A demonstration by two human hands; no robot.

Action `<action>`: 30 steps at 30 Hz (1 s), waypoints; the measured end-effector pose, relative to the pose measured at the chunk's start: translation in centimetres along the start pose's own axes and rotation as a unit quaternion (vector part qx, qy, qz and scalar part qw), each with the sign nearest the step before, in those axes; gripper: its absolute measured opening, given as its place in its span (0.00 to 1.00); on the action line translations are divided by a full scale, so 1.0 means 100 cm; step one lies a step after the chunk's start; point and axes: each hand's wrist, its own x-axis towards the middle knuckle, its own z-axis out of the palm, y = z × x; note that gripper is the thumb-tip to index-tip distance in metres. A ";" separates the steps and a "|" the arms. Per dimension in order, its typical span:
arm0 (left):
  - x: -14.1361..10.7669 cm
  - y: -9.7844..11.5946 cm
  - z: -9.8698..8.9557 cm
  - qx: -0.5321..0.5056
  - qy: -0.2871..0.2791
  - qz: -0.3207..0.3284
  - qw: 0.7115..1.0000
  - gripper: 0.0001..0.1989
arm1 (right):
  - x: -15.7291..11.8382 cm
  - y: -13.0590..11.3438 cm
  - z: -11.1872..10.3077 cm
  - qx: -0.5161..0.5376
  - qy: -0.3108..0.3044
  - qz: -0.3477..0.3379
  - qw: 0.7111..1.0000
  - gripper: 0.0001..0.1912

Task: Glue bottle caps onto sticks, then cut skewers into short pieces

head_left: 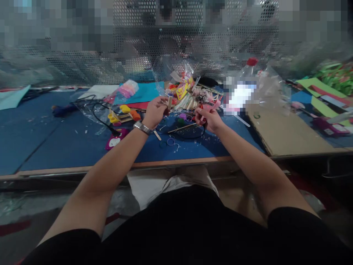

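My left hand (156, 112), with a metal watch on its wrist, pinches a small bundle of wooden sticks (170, 102) upright over the blue table. To its right, my right hand (207, 117) is wrapped round a pink tool (211, 106), which looks like a glue gun; its nozzle cannot be made out. A black cable hangs in a loop below that hand. Behind both hands lies a pile of loose wooden sticks (187, 102) with a yellow packet (184, 89). Purple rings (171, 141) and one flat stick (157, 135) lie in front of them.
A purple box with a cable (117, 139) and yellow and orange pieces (125, 109) are at the left. At the right are a bright phone screen (242, 95), a red-capped bottle (252, 62) and cardboard (286, 132). A perforated metal panel (132, 44) stands behind.
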 end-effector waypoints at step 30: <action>-0.029 -0.008 -0.003 0.155 0.024 0.315 0.936 0.18 | -0.005 0.011 -0.008 -0.216 -0.015 -0.017 0.976 0.32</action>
